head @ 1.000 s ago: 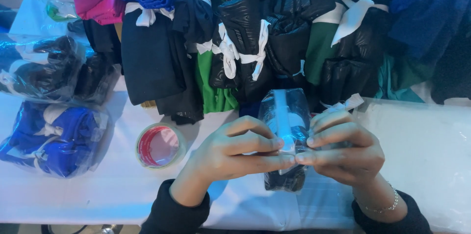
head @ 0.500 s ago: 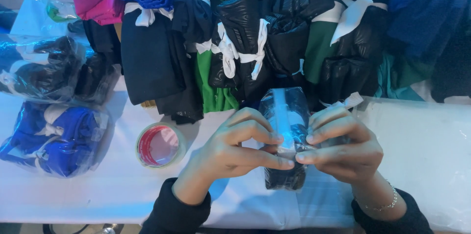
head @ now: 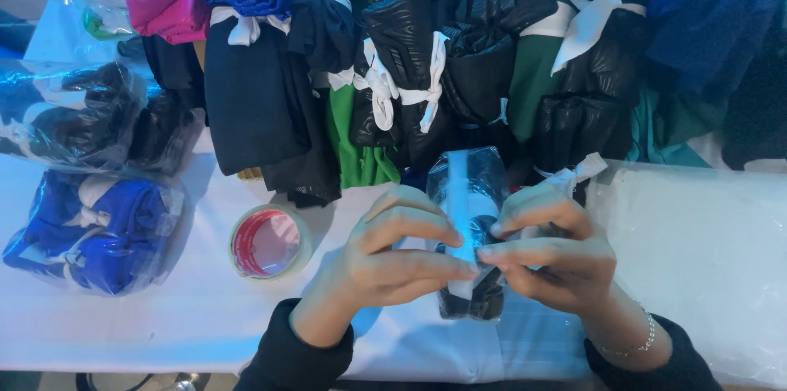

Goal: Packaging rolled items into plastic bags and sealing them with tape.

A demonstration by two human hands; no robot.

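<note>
Hidden parts: the middle of the plastic-wrapped dark bundle (head: 469, 186) is covered by both hands, so only its top end and its lower end are visible; what garment is inside, I cannot tell.
Cut off: the forearms in dark sleeves leave the picture at the bottom edge, and the pile of tied clothing bundles (head: 410, 55) is cut by the top edge.
Hard to make out: the pale strip (head: 461, 202) along the front of the bundle may be tape or only a shine on the plastic; this is not clear.
Left hand (head: 389, 256): fingers curled and closed on the left side of the bundle, fingertips pressing on the pale strip.
Right hand (head: 553, 252): closed on the right side of the bundle, with the fingertips pointing to the left and almost meeting those of the other hand; a thin bracelet (head: 635, 342) is at the wrist.
Bundle and grip: it stands upright between the two hands, above the white table (head: 164, 317), and its top end rises above the fingers.
Near the left hand: a roll of clear tape with red core (head: 269, 242) lies flat on the table.
Far left: a bagged blue bundle (head: 90, 231) and, behind it, a bagged black bundle (head: 70, 116).
</note>
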